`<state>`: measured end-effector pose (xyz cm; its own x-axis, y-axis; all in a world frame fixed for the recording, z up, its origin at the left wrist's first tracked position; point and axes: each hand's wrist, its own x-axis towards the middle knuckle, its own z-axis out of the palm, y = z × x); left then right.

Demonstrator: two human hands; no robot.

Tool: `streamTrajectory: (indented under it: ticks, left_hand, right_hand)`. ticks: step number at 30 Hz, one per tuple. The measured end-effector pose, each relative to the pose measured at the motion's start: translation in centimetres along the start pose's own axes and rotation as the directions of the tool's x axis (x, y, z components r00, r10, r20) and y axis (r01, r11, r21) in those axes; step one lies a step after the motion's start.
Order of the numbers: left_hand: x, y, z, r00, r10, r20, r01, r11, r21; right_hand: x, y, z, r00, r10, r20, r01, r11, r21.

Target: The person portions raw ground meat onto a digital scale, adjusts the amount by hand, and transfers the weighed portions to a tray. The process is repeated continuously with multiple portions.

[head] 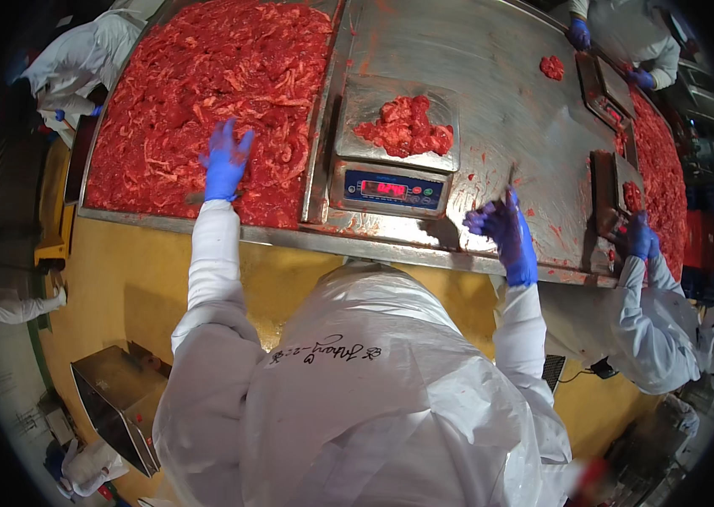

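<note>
My left hand, in a blue glove, reaches over a deep bed of red raw meat strips with its fingers spread. It holds nothing that I can see. A small greyish piece shows beside its wrist; I cannot tell what it is. My right hand, also gloved in blue, is above the steel table, right of a digital bench scale. A thin dark sliver shows past its fingertips, and whether the hand grips it is unclear. A pile of raw meat rests on the scale's steel pan, its red display lit.
A raised steel divider separates the meat bed from the scale. At right, a co-worker's gloved hands are at a second scale. Another co-worker stands across by a third scale. One meat lump lies on the table.
</note>
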<state>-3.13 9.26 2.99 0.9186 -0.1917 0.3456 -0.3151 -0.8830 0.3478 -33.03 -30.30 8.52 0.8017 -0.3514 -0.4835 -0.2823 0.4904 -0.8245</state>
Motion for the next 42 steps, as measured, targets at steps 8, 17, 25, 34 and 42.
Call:
streamTrajectory:
  ticks: [8,17,25,34,42]
  left_hand:
    - [0.2,16.4,3.7,0.763,0.644,0.058,-0.42,0.561,-0.713]
    - [0.9,13.8,3.5,0.847,0.499,0.186,-0.237,0.667,-0.706]
    - [0.9,13.3,3.6,0.841,0.486,0.239,-0.195,0.684,-0.703]
    - [1.9,13.8,4.3,0.822,0.498,0.275,-0.135,0.641,-0.756]
    - [2.6,16.3,5.8,0.777,0.61,0.159,-0.36,0.637,-0.682]
  right_hand:
    - [6.3,-2.5,12.3,0.929,0.073,0.363,0.036,0.958,-0.285]
    - [3.8,0.9,11.6,0.841,0.322,0.435,-0.036,0.836,-0.548]
    - [5.2,2.9,11.4,0.835,0.36,0.415,-0.137,0.868,-0.477]
    - [7.3,4.3,12.0,0.883,0.31,0.352,-0.217,0.935,-0.281]
    - [3.7,0.3,10.0,0.871,0.162,0.464,-0.152,0.987,-0.059]
